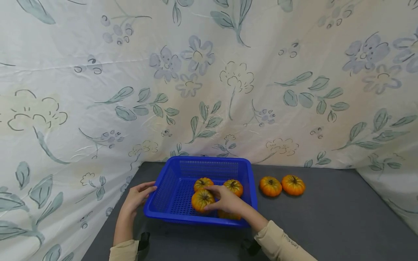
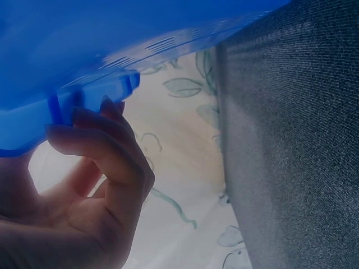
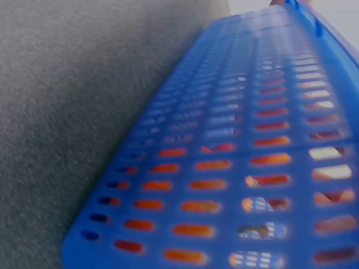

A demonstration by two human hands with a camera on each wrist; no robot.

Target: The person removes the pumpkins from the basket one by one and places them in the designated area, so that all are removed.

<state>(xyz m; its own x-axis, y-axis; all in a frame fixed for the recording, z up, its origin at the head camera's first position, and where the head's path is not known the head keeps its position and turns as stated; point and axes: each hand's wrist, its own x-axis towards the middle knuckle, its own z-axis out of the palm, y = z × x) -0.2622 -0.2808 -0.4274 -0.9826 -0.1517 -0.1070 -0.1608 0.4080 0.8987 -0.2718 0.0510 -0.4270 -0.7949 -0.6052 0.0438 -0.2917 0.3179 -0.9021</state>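
A blue slotted plastic basket (image 1: 180,197) stands on the dark table. My left hand (image 1: 137,197) grips its left rim, and in the left wrist view the fingers (image 2: 120,162) curl up under the rim's edge. Inside the basket, my right hand (image 1: 228,200) holds a small orange pumpkin (image 1: 200,203) between thumb and fingers. Around it in the basket are a pumpkin (image 1: 203,182) just behind, another pumpkin (image 1: 234,186) to the right, and a third pumpkin (image 1: 228,215) partly hidden under the right hand. The right wrist view shows the basket's slotted wall (image 3: 224,148), with orange showing through.
Two more orange pumpkins, a left one (image 1: 270,186) and a right one (image 1: 293,185), sit side by side on the grey table (image 1: 339,210), right of the basket. A floral cloth (image 1: 209,90) hangs behind the table and along its sides.
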